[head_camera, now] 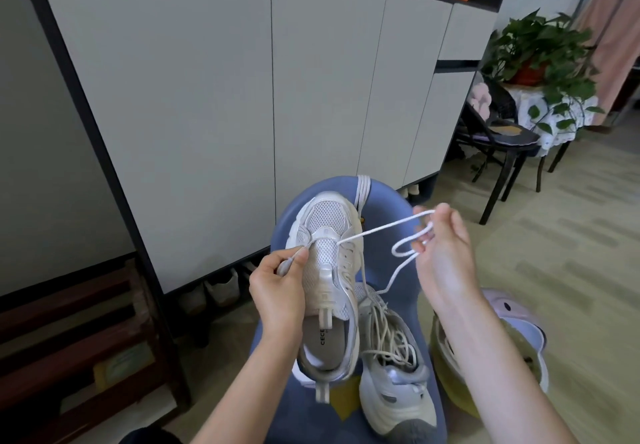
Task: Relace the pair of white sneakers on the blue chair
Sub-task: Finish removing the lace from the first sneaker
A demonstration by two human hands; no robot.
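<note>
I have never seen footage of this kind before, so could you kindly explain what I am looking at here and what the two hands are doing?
There is no machine: one wide camera worn on a person's head looks down at their bare hands. On the blue chair lie two white sneakers. The left hand steadies the upper sneaker and pinches one end of a white lace that runs through the eyelets near its toe. The right hand has the other end looped in its grip, pulled up and to the right. The second sneaker lies beside it under a loose tangle of lace.
</note>
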